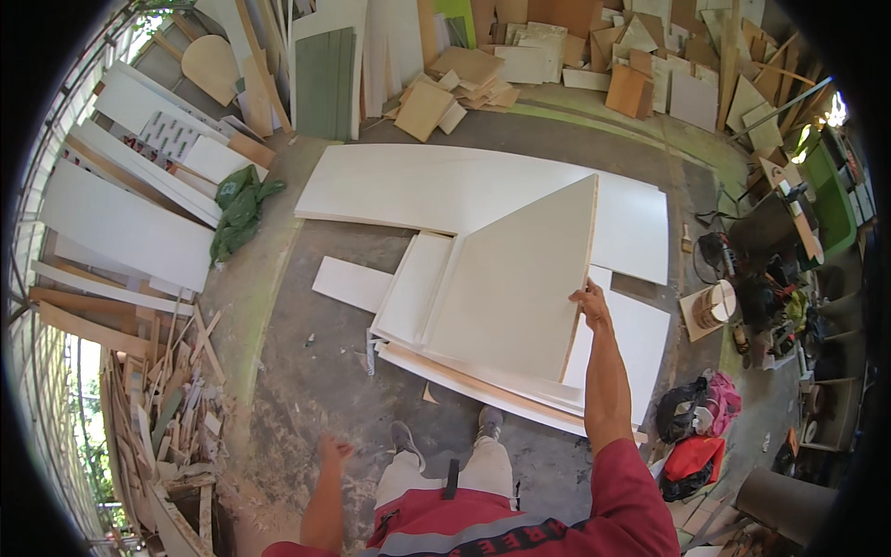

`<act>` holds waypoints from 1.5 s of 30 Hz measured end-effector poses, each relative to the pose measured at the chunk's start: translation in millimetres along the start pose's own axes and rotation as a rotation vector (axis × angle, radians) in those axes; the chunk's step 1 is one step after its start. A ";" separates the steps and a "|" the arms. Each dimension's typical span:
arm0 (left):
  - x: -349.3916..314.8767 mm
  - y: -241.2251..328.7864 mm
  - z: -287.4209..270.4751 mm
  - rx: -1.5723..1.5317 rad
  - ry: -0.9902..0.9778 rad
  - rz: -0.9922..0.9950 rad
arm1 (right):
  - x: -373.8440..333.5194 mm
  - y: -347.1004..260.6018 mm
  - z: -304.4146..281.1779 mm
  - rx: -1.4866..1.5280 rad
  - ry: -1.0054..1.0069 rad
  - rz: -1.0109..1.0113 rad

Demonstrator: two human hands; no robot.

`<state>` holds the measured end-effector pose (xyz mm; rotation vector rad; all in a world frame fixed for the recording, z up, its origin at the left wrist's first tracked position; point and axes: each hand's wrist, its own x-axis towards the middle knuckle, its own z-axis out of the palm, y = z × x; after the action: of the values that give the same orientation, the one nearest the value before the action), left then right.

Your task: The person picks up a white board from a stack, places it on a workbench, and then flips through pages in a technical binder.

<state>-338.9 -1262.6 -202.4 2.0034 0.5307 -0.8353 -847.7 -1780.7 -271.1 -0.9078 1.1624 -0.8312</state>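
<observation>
My right hand (590,304) grips the right edge of a pale board (520,278), which stands tilted up on that side. Its left side rests by a shallow white tray-like frame (414,283). My left hand (336,451) hangs over the floor at the lower left, fingers loosely apart and nothing in them. Beneath the tilted board lie white panels (636,339) and, along the near side, a long white strip with a bare wood edge (483,379). A long white panel (390,186) lies flat beyond them, partly hidden by the raised board.
A small white board (353,283) lies left of the frame. Scrap wood (172,418) and leaning panels (125,218) line the left. Offcuts (455,88) are heaped at the back. At right are bags (691,408), a round wooden piece (715,304) and a green bin (826,200).
</observation>
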 end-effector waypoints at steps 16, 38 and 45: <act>-70.4 -152.7 -214.8 0.196 0.071 -0.073 | 50.1 108.8 -53.2 -0.726 0.519 -0.086; -134.7 -210.4 -213.4 -1.315 0.031 0.250 | -625.0 84.6 497.7 -0.378 -1.997 -0.823; -253.4 -285.9 -307.4 -1.935 0.172 0.686 | -742.6 233.2 525.1 -0.275 -2.470 -1.207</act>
<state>-585.6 -863.9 -58.7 0.2984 0.3690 0.3693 -466.5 -936.3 -118.6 -1.7468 -1.5879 0.1259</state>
